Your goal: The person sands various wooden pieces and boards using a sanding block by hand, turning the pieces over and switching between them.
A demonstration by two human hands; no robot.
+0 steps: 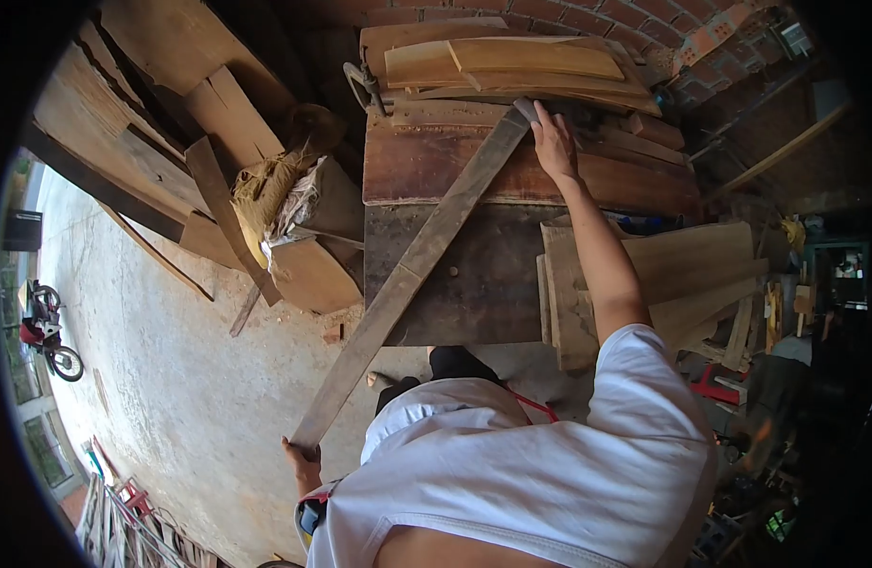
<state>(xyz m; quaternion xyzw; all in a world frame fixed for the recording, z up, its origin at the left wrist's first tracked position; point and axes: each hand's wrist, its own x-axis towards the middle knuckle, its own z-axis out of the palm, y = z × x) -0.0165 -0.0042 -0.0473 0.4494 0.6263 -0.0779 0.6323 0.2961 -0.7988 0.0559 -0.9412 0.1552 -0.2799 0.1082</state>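
Note:
A long, narrow, dark board (412,272) lies slantwise across the workbench (483,284), its near end sticking out past the bench's left side. My left hand (303,456) is closed round that near end, at the lower left. At the far end, my right hand (553,142) rests against the board's right edge and tip, its fingers stretched out and pointing away from me. Beyond it, several light planks (540,59) are stacked at the back of the bench. A metal clamp (365,90) sits at the bench's back left corner.
Large boards (133,133) lean at the left beside a stuffed sack (313,204). More planks (692,275) are piled right of the bench. A brick wall (635,38) stands behind. A motorbike (50,331) is at the far left, and a red stool (718,383) at the right.

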